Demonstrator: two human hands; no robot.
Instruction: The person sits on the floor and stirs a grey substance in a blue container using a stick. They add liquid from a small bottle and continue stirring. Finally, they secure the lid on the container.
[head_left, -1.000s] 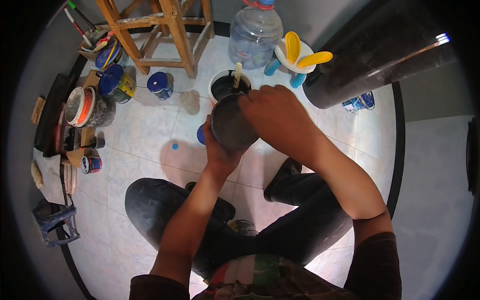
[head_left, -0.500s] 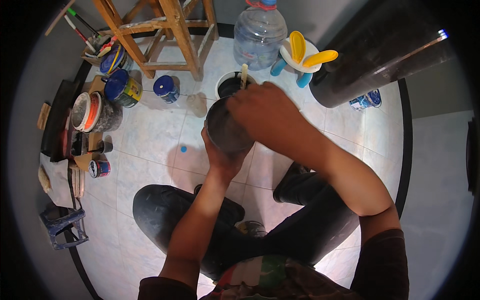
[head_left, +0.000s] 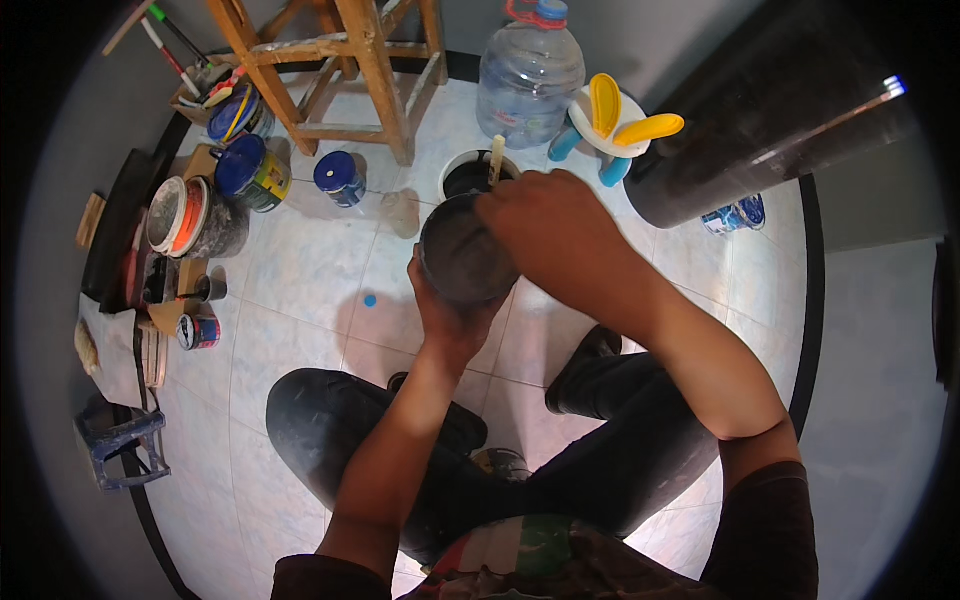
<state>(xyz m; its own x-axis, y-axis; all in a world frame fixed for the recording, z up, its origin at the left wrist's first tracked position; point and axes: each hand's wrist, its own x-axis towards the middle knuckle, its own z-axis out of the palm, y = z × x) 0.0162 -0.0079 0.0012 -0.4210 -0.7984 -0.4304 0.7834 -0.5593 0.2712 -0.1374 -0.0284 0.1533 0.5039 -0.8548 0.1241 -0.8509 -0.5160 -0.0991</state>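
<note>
My left hand [head_left: 450, 320] is wrapped round the lower side of a dark, round tub [head_left: 466, 255], its mouth tilted up toward me and its inside smeared dark grey. My right hand [head_left: 545, 215] is closed at the tub's upper right rim. Its fingertips are hidden, so what they grip does not show. Just beyond, on the floor, stands a white-rimmed bucket [head_left: 450, 168] of black liquid. A pale wooden stick [head_left: 497, 155] rises above the bucket beside my right knuckles; its lower end is hidden.
A large clear water bottle [head_left: 530, 85], a small white stool [head_left: 592, 118] with yellow parts and a wide black cylinder [head_left: 760, 110] stand beyond. Leftward are a wooden stand [head_left: 375, 80], a blue-lidded can [head_left: 340, 180], stacked buckets [head_left: 215, 225] and a blue step stool [head_left: 125, 445].
The whole view has shifted slightly. The tub is turned a little more toward me, showing more of its inside. Both hands stay at it.
</note>
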